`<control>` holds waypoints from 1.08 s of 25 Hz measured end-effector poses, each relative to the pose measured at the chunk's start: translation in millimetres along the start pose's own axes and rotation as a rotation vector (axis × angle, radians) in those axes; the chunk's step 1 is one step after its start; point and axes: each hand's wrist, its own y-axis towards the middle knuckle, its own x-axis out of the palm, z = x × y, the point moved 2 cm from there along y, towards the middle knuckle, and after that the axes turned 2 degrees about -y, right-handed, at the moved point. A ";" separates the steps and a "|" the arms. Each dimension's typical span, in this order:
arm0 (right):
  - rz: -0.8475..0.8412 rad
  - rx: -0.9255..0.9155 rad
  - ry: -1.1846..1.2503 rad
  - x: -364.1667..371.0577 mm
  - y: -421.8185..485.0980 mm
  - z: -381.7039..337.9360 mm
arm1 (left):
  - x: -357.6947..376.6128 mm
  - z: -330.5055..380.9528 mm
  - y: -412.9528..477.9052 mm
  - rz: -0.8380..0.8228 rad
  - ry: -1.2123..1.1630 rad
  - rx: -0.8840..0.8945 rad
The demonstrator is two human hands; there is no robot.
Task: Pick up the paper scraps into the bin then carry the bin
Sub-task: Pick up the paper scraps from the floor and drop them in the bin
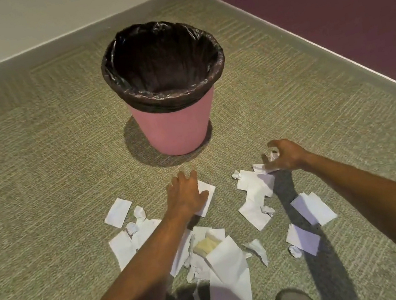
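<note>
White torn paper scraps [225,262] litter the green carpet [40,174] before a black-lined pink plastic bin [175,130].
Left hand [186,195] spread flat on one sheet; right hand [286,155] pinching a crumpled scrap.

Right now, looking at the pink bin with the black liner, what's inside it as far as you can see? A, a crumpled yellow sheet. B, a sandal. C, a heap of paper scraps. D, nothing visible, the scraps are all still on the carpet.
D: the bin shows only its dark liner inside, while the paper scraps lie spread on the carpet under the left hand and right hand.
</note>
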 end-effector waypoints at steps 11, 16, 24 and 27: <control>-0.031 -0.060 -0.135 45.7 14.3 10.4 | 43.7 -8.5 9.8 0.123 0.114 0.063; 0.036 -0.104 -0.278 64.2 -4.5 -4.3 | 46.7 0.8 9.4 0.034 -0.189 0.135; 0.074 -0.135 -0.256 75.5 -26.5 -2.0 | 62.4 55.2 -1.6 -0.185 -0.542 0.268; 0.080 -0.139 -0.263 79.7 -30.1 0.3 | 80.7 76.4 -8.2 -0.186 -0.124 0.334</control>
